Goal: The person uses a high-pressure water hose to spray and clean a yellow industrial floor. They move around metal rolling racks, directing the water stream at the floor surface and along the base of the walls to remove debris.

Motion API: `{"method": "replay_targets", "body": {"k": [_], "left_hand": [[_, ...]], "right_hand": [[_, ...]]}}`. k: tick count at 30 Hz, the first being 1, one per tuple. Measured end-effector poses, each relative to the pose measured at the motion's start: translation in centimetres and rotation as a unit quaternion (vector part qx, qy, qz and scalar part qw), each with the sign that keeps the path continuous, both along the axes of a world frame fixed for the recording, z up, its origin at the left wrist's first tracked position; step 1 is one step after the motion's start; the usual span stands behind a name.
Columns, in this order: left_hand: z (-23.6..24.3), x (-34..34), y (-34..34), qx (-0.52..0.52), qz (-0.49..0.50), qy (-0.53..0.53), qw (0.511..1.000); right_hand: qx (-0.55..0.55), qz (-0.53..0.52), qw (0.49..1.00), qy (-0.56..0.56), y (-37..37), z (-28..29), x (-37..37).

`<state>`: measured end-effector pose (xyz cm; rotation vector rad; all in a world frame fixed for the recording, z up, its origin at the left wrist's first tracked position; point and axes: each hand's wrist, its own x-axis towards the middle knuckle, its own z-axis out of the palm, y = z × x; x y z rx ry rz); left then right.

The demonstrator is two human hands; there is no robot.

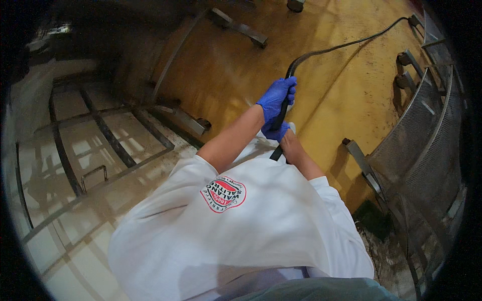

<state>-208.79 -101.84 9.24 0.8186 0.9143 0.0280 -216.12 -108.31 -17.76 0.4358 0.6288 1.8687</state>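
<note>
A black hose (302, 58) runs across the yellow floor from the far right and comes up to my hands. My left hand (277, 96), in a blue glove, is wrapped round it in front of me. Just below and nearer my body, my right hand (276, 132), also blue-gloved, is closed on the same hose, its fingers partly hidden. A length of hose (276, 153) shows under the right hand, against my white shirt (261, 210). Where that end leads is hidden.
Perforated metal racks (401, 135) on caster legs line the right side. Another wheeled metal leg (241, 27) stands on the yellow floor (346, 100) at the far side, and one (186, 119) is left of my arm. A dark-framed pale panel (95, 135) fills the left.
</note>
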Motion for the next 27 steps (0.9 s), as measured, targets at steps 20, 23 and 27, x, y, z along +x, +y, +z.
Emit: {"method": "replay_targets", "body": {"k": [20,23,27], "left_hand": [[3.0,-5.1,-3.0,0.199,-0.170,0.013,0.965],[3.9,-4.0,-4.2,0.212,-0.195,-0.010,0.958],[4.4,-2.9,-5.0,0.207,-0.207,-0.025,0.956]], "right_hand": [[0.075,-0.155,0.943,-0.284,5.3,-3.4,-7.3],[0.068,-0.160,0.886,-0.430,3.7,-7.0,-3.4],[0.065,-0.247,0.866,-0.430,5.7,-5.2,-2.9]]}}
